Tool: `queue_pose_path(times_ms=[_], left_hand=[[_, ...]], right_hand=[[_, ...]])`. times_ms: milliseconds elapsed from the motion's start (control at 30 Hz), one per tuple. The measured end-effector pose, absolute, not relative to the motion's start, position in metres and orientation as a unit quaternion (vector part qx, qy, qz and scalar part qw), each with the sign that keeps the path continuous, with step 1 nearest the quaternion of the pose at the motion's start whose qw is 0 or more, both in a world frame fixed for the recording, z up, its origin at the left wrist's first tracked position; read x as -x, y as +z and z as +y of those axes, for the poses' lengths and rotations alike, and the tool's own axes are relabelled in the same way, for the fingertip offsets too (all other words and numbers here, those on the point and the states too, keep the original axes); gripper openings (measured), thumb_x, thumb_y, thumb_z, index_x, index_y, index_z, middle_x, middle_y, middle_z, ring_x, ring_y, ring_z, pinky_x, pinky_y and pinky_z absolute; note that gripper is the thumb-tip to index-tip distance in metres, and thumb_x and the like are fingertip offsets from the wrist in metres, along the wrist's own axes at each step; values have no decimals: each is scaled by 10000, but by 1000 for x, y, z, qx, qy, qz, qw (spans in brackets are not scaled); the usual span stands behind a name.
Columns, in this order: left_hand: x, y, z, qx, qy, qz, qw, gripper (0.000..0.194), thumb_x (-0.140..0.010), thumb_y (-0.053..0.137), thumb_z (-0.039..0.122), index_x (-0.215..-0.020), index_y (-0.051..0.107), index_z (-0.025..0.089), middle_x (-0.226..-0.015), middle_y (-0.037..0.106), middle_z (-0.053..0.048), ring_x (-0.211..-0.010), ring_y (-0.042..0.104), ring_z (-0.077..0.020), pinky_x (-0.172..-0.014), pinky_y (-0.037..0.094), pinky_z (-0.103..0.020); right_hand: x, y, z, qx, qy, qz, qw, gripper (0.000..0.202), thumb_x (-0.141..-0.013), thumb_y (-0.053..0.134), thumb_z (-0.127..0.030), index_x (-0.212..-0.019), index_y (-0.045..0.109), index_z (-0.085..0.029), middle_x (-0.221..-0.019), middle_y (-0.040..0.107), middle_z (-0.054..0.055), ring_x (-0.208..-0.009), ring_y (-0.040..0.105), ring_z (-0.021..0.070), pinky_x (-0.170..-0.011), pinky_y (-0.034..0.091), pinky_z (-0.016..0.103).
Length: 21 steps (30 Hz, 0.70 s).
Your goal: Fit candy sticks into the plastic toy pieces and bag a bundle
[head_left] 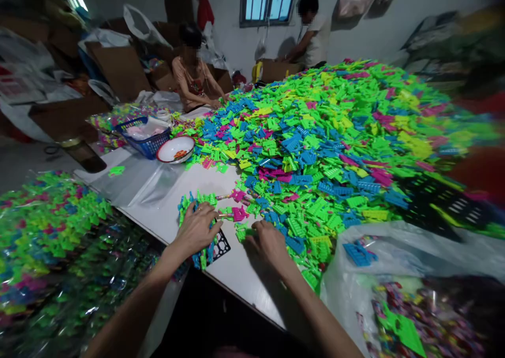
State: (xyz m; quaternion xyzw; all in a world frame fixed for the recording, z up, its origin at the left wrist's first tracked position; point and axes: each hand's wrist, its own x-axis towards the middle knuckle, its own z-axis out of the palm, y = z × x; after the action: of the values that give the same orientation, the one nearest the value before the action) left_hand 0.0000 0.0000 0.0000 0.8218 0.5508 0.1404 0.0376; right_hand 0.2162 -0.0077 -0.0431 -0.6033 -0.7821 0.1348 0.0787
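My left hand (198, 226) lies over a row of green and blue plastic pieces (203, 258) on a black perforated tray (221, 245), its fingers spread on top of them. Just beyond its fingertips is a pink piece (239, 214) with a thin wrapped stick. At the near edge of the big pile, my right hand (269, 241) reaches down with bent fingers beside a green piece (241, 232); its fingertips are partly hidden, and what they hold cannot be made out. Another pink piece (238, 195) rests farther back on the white table (236, 279).
A large pile of coloured pieces (315, 137) covers the right side. At left are a bowl (175, 150), a blue basket (148, 143), clear bags (145, 181) and a jar (84, 155). A plastic bag of wrapped items (355, 289) stands right. Two people (193, 79) work behind.
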Motion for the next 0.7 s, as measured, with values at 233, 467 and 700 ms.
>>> queue_pose_path(times_ms=[233, 467, 700], left_hand=[[2, 7, -2, -820, 139, 555, 23, 350, -916, 403, 406, -1114, 613, 207, -1328, 548, -107, -1271, 442, -273, -1090, 225, -550], [2, 3, -2, -827, 107, 548, 74, 308, -920, 383, 308, -1008, 653, 189, -1062, 692, -71, -1218, 482, -248, -1098, 234, -508], [1, 2, 0, -828, 121, 544, 69, 269, -894, 418, 272, -971, 664, 192, -1037, 697, -68, -1197, 491, -237, -1083, 264, -485]], right_hand=[[-201, -44, -1, 646, 216, -731, 34, 169, -830, 500, -212, -836, 634, -108, -841, 686, 167, -779, 641, 265, -641, 417, 319], [-174, -58, -18, 497, 463, -640, 360, 122, -742, 499, -269, -828, 532, -189, -640, 542, -34, -571, 502, 119, -540, 385, 219], [-152, -94, -31, 486, 491, -603, 399, 220, -835, 426, -353, -860, 557, -177, -683, 598, 2, -615, 541, 137, -591, 417, 246]])
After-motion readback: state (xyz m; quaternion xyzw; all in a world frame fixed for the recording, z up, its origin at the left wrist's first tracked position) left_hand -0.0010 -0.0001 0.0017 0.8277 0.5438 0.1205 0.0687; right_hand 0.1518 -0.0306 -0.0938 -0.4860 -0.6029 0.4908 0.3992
